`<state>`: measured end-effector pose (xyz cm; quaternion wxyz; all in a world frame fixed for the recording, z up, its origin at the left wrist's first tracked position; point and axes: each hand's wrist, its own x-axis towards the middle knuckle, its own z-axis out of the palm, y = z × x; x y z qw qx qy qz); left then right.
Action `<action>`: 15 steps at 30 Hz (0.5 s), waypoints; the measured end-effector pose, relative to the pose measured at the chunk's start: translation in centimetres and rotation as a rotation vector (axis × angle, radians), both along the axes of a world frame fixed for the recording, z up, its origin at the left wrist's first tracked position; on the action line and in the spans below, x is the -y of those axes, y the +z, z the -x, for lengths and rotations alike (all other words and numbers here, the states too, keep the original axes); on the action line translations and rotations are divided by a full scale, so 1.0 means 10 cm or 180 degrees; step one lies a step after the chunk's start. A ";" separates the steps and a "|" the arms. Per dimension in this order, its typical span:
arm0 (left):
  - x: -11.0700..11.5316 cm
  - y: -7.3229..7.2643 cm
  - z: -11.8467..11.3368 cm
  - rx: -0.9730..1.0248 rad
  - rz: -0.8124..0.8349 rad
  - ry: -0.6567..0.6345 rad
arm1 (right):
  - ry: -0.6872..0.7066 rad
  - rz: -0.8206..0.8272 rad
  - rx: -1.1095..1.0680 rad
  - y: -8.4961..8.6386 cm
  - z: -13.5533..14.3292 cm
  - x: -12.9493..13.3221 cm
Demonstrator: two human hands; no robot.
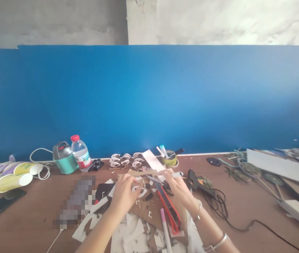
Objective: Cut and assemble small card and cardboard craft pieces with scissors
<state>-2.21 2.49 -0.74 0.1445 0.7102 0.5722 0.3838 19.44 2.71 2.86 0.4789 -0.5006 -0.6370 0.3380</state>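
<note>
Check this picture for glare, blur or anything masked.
Head view: pale glare on the right of the blue partition; head view: the wall nearly burnt out at upper right; head view: a pixelated patch masking something left of the left hand; head view: soft detail in the far-right clutter.

Left arm: the forearm [103,226] enters at the lower edge of the view, left of centre, and slants up to the right. The left hand [124,193] is back uppermost, fingers bent; a gap separates thumb and index finger. Right arm: the forearm [208,228] enters right of centre and slants up to the left. The right hand [176,186] points inward, fingers partly bent; its grip cannot be determined. The hands are apart, at similar height.
</note>
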 end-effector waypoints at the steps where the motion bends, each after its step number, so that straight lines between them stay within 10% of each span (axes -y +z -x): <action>1: 0.03 0.00 -0.04 -0.0164 -0.0055 -0.0200 | 0.0010 0.0007 -0.0095 -0.02 0.01 -0.01; 7: 0.19 -0.12 -0.27 -0.0729 -0.0216 -0.0567 | 0.0151 0.0423 -0.0145 -0.06 0.03 -0.05; 15: 0.18 -0.07 -0.26 0.0232 -0.0439 -0.0130 | 0.0182 0.0578 -0.0937 -0.01 0.02 0.00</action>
